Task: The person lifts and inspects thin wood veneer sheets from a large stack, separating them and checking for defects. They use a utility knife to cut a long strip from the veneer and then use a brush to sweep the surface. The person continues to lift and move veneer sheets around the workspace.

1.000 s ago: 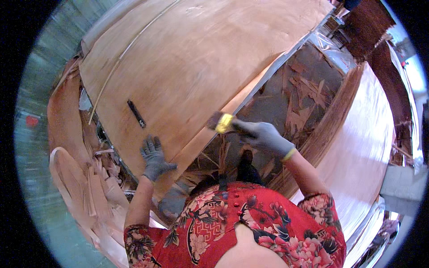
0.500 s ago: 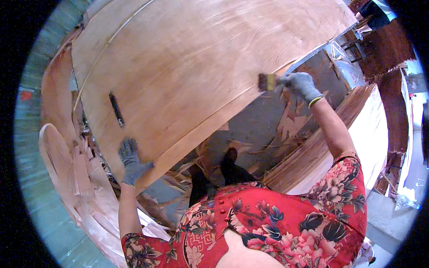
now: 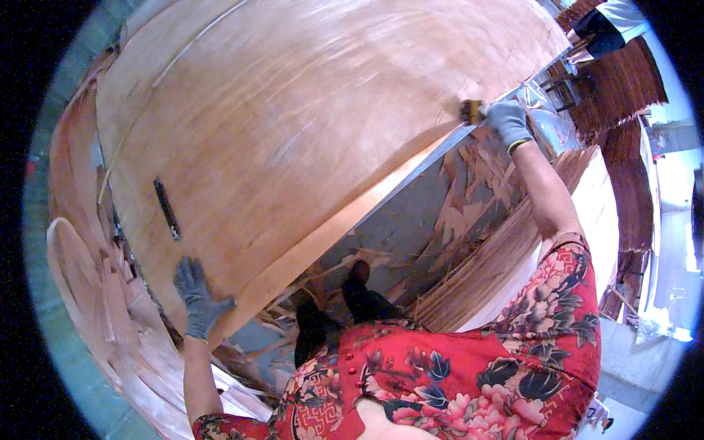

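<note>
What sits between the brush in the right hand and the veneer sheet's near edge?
Nothing visible. The right hand holds the brush right at the veneer sheet edge; the left hand rests flat on the sheet's far corner.

support: wood veneer stack (image 3: 308, 139) | on it: dark flat bar (image 3: 166, 208) near left edge

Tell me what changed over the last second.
The right hand, gripping the brush, swept along the near edge of the veneer sheet from about its middle out toward its far right end, the arm stretching out. The left hand stayed flat on the sheet's near left corner. The dark strip stayed put.
</note>
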Available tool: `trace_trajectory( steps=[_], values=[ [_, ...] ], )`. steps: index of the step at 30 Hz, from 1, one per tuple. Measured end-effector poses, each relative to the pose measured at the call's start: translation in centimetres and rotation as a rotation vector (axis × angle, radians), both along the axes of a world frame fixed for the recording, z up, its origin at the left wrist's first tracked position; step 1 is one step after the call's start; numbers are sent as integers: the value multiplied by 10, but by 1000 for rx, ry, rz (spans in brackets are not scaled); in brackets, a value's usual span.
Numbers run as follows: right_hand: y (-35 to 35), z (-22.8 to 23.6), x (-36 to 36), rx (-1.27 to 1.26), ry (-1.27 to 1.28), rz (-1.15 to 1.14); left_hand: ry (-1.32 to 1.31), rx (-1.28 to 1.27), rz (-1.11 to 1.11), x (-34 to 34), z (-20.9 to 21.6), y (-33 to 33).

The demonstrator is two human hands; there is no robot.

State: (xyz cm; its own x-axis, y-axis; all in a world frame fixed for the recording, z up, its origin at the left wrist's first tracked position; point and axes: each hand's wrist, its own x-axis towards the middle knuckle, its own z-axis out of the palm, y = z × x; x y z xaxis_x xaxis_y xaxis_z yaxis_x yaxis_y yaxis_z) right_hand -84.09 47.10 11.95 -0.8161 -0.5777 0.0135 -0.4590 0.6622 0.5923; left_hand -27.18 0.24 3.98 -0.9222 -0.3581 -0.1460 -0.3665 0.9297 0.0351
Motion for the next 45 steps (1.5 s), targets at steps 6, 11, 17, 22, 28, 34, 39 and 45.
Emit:
trace_trajectory(
  steps=[6,11,17,22,28,34,39,45],
  values=[
    [-42,-1,35,-88,132,369,14,55,38,-3,14,10],
    [-97,8,134,-3,-96,625,53,59,37,1,8,3],
    [-132,11,192,98,-305,513,132,95,63,-2,1,2],
    [-175,16,260,121,-305,602,164,112,78,-4,-9,-7],
    [-266,5,379,0,-429,710,195,159,101,-1,-8,-9],
    [-268,21,385,-26,-392,716,176,178,24,22,-13,-22],
    [-283,20,414,120,-334,621,139,144,122,93,-12,-35],
    [-338,8,499,-98,-426,836,215,202,212,110,-19,-35]
  ],
)
